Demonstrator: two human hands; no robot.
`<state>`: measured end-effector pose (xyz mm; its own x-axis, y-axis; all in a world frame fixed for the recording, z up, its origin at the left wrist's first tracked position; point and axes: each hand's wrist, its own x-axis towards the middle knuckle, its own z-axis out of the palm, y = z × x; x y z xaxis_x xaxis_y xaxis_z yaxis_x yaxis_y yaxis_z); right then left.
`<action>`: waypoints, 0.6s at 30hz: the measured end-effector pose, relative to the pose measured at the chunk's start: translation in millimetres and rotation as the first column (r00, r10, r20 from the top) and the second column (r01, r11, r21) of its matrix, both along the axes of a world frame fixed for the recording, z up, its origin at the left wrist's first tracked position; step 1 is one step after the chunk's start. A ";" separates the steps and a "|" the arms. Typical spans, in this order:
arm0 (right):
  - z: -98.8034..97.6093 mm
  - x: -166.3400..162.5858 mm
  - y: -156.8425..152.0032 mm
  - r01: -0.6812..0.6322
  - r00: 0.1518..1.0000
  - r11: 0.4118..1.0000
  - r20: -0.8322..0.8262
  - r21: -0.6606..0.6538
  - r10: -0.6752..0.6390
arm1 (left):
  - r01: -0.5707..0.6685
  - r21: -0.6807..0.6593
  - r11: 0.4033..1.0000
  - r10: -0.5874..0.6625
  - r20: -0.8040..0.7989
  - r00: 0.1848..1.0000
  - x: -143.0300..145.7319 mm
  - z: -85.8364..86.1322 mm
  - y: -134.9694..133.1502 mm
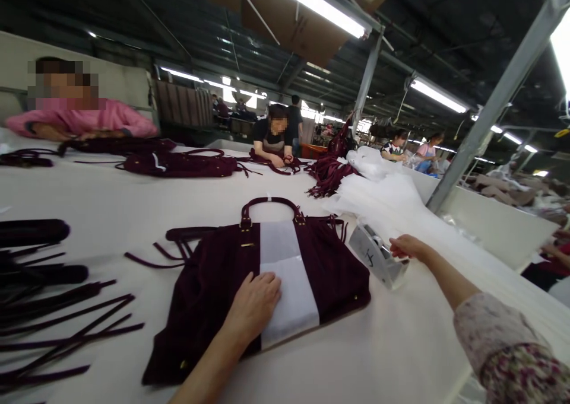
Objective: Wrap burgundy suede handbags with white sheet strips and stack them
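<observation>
A dark maroon handbag [209, 285] lies flat on the white table, its handle pointing away from me. A white paper band [289, 303] runs down its middle. My left hand [255, 300] rests flat with fingers extended on the bag and the band's left edge. To the right of the bag stands a grey tape dispenser [371, 253] with a black mark on its side. My right hand [407, 247] is at the dispenser's far right end, fingers closed together; whatever is between them is too small to make out.
Dark straps [66, 327] lie spread at the left. More maroon bags [182, 164] lie across the table, near co-workers. A pile of maroon straps [327, 175] and white sheeting [378, 199] sit at the back right. A metal post [481, 119] rises at the right.
</observation>
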<state>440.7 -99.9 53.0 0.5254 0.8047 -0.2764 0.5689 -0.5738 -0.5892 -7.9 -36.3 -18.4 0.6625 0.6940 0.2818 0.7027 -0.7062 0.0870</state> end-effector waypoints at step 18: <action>-47.4 -9.4 -98.0 0.003 0.999 0.993 -0.051 -0.122 -0.009 | -0.029 -0.038 0.999 0.028 -0.023 0.999 1.9 2.6 -3.8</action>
<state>431.4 -197.9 5.6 0.5127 0.7604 -0.3987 0.5361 -0.6463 -0.5430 -6.1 -40.1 -15.9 0.6485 0.7226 0.2394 0.7244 -0.6824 0.0976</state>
